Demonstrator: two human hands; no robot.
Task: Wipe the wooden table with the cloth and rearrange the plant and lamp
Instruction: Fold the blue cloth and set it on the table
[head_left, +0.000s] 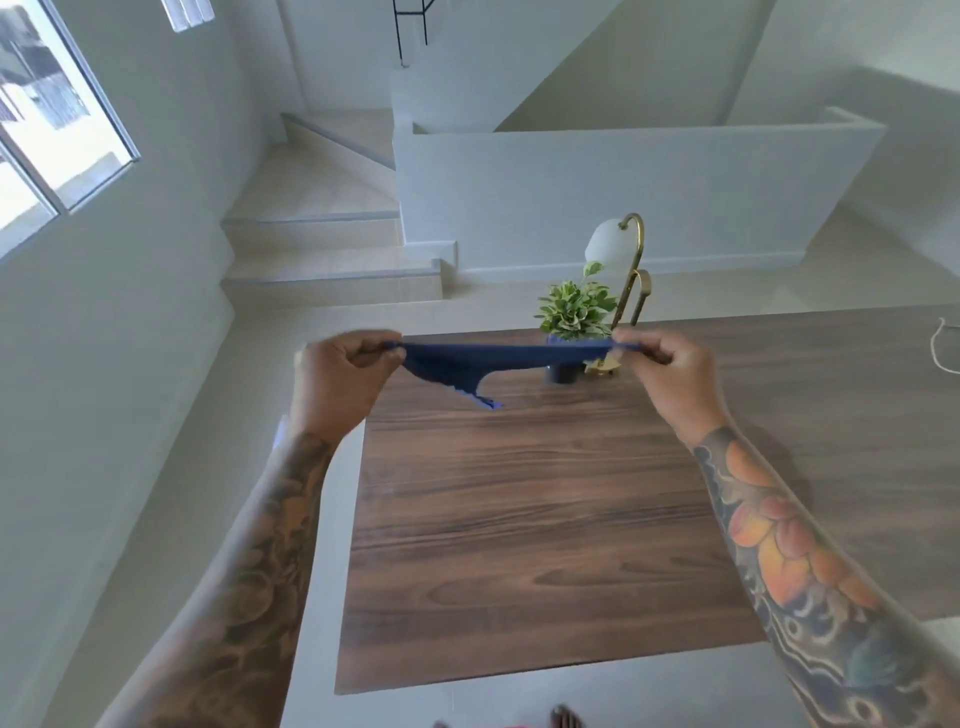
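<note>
A dark blue cloth (483, 361) is stretched flat in the air above the far part of the wooden table (519, 519). My left hand (343, 374) pinches its left corner and my right hand (670, 374) pinches its right corner. One loose edge of the cloth sags toward the tabletop. Behind the cloth, near the table's far edge, stands a small leafy plant (574, 309) in a dark pot. Just to its right is a brass lamp (631, 270) with a white globe shade; its base is partly hidden by the cloth.
A white cord (940, 348) lies on the table at the far right. Tiled steps (322, 234) rise at the left beyond the table. A low white wall (623, 192) runs behind the table, and a window (52, 119) is at the upper left.
</note>
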